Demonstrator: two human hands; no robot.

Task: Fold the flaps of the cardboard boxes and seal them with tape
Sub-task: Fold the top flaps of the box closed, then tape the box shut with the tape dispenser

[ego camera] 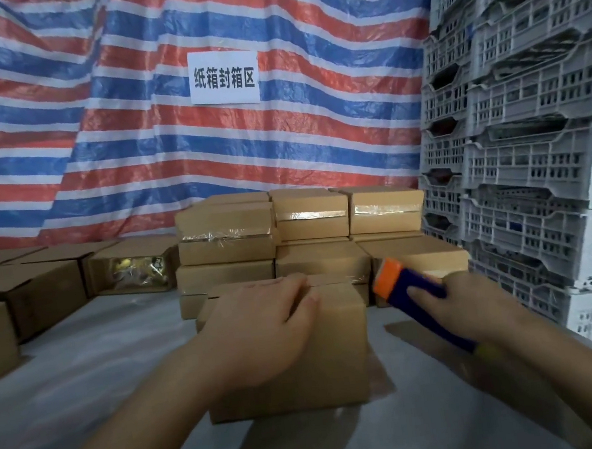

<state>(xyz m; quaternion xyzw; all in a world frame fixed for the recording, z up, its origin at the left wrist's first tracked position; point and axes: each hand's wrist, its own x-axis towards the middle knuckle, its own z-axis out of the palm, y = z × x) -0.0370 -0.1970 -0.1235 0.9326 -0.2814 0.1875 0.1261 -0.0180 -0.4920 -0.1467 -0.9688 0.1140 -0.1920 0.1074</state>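
A small brown cardboard box (320, 370) stands on the grey table in front of me, its flaps folded down. My left hand (262, 325) lies flat on its top and presses the flaps shut. My right hand (457, 305) grips a blue and orange tape dispenser (406, 285) just right of the box, its orange end pointing toward the box's top right corner. Behind the box rises a stack of taped boxes (309, 222).
Open, untaped boxes (132, 267) sit at the left along the back. Grey plastic crates (537, 138) are piled high on the right. A striped tarp with a white sign (223, 77) hangs behind. The grey table surface (82, 381) spreads to the left.
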